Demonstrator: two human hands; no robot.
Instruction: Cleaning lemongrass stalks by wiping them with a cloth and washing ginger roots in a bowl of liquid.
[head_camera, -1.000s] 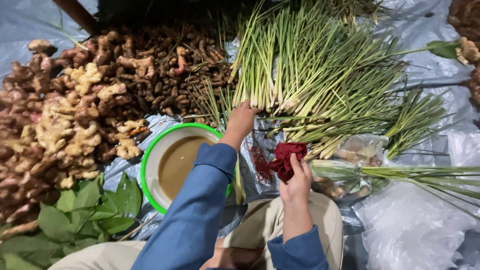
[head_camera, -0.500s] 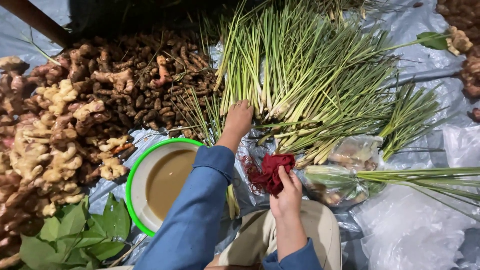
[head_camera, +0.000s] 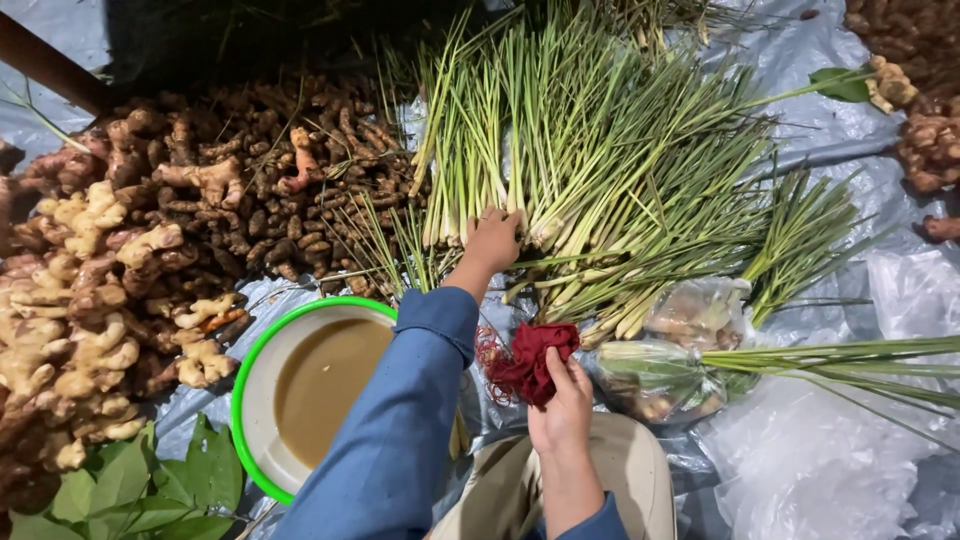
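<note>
My left hand reaches forward, fingers clenched on lemongrass stalk bases, mid-pile on grey plastic sheet. My right hand near lap, fingers grasping dark red cloth wad. Green-rimmed basin beside left sleeve; ginger heap further left.
</note>
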